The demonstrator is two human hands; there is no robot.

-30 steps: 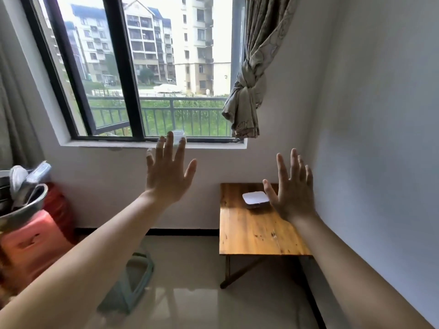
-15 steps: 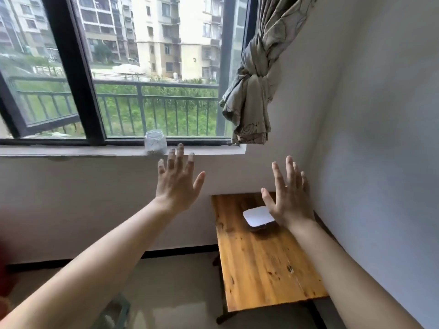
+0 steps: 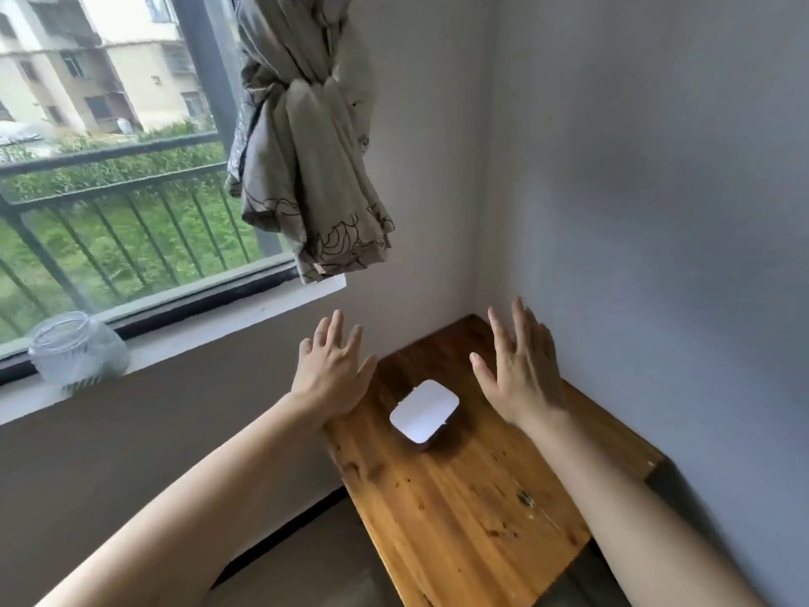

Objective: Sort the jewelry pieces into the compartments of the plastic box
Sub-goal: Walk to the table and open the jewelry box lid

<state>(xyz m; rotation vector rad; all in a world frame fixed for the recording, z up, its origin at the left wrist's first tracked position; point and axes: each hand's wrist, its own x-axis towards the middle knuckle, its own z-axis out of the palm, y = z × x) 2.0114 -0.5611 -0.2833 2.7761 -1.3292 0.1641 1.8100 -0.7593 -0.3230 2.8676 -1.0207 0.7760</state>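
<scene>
A small plastic box point(image 3: 423, 410) with a white lid lies closed on a low wooden table point(image 3: 464, 497) in the room's corner. No jewelry pieces show. My left hand point(image 3: 332, 373) is stretched out flat, fingers apart, above the table's left far edge, to the left of the box. My right hand point(image 3: 521, 370) is spread the same way to the right of the box, near the wall. Both hands hold nothing and do not touch the box.
A clear glass jar point(image 3: 76, 348) stands on the white window sill point(image 3: 210, 326) at the left. A knotted grey-green curtain point(image 3: 306, 159) hangs above the table's far end. Walls close the table in at the back and right.
The view has moved closer and turned down toward the table. Both spread hands have dropped lower and now flank the box, which was partly behind my right hand before.
</scene>
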